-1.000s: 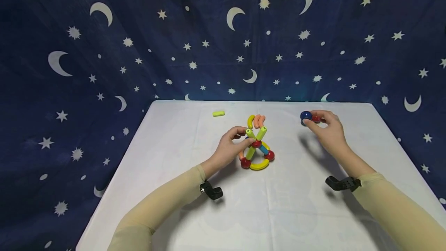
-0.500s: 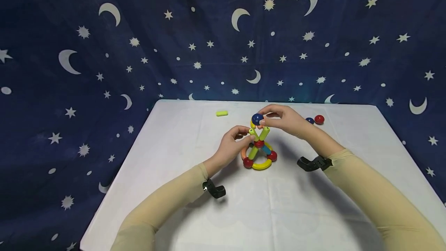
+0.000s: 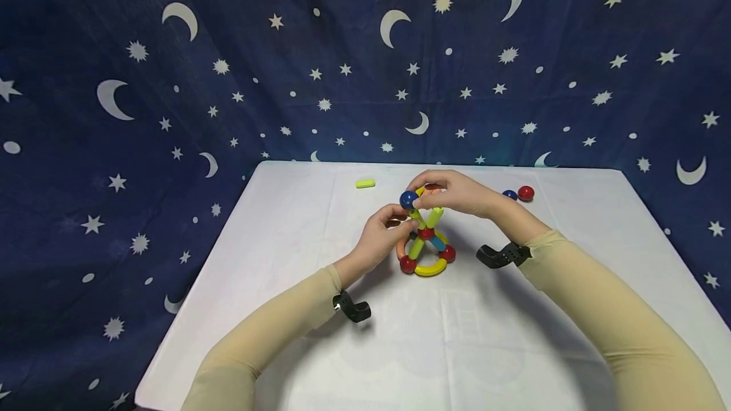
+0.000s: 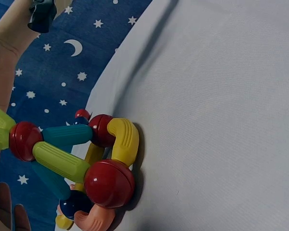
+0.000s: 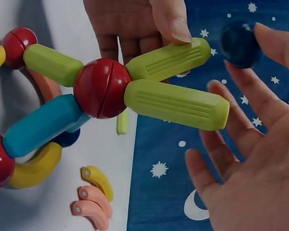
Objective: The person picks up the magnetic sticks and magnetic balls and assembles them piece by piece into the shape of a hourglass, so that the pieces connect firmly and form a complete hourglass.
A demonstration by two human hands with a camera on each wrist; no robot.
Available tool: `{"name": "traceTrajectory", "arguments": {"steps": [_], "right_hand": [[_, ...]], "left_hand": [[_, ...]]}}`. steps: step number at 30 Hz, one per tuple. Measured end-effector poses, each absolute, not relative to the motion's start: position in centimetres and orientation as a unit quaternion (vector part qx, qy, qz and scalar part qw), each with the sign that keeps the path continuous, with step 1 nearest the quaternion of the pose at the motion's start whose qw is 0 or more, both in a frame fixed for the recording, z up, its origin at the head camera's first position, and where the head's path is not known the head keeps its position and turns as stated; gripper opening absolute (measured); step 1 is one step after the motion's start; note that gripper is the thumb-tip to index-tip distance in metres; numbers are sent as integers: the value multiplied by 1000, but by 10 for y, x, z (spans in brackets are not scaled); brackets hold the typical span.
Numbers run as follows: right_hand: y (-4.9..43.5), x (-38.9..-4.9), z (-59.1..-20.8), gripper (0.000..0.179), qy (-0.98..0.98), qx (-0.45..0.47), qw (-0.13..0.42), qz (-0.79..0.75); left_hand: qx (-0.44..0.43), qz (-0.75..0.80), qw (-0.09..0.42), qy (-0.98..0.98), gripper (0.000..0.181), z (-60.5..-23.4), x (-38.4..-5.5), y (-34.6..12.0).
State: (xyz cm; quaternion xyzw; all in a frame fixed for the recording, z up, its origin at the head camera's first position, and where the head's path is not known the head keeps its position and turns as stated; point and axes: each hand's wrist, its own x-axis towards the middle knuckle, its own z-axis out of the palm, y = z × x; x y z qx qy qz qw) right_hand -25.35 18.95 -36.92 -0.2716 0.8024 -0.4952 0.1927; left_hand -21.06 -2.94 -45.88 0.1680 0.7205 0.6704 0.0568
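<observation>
In right hand [image 3: 457,194]: blue ball [image 5: 241,44], pinched between thumb and fingertip, just beyond the free end of a tilted green stick [image 5: 169,63], along its long axis. In left hand [image 3: 379,236]: same stick, pinched.

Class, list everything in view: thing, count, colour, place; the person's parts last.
Table: 1, white, beneath pieces
Cloth: 1, patterned dark blue, around table
Joined balls: 4, three red, one blue, in model
Joined straight rods: 5, three green, two blue, in model
Joined curved rods: 3, two yellow, one pink, model base
Held ball: 1, blue, in right hand
Loose straight rod: 1, green, back, left of centre
Loose curved rods: 3, one yellow, two pink, behind model
Loose balls: 2, one red, one blue, back right
Wrist devices: 2, black, one per wrist
Sleeves: 2, beige, on arms
Left hand: 1, gripping upper green rod
Right hand: 1, near that rod
</observation>
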Motion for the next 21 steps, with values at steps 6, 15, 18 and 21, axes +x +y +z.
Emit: {"name": "traceTrajectory", "arguments": {"steps": [6,15,18,21], "right_hand": [[185,-254,-369,32,814,-269,209,-471],[193,-254,-374,35,798,-274,211,-494],[202,-254,-376,35,791,-260,191,-520],[213,-252,-377,35,788,-227,161,-550]], "left_hand": [[168,676,62,715,26,-459,-211,-30],[162,674,63,718,25,-458,-209,-29],[156,673,70,719,25,-459,-209,-28],[155,668,84,723,27,-460,-209,-27]]}}
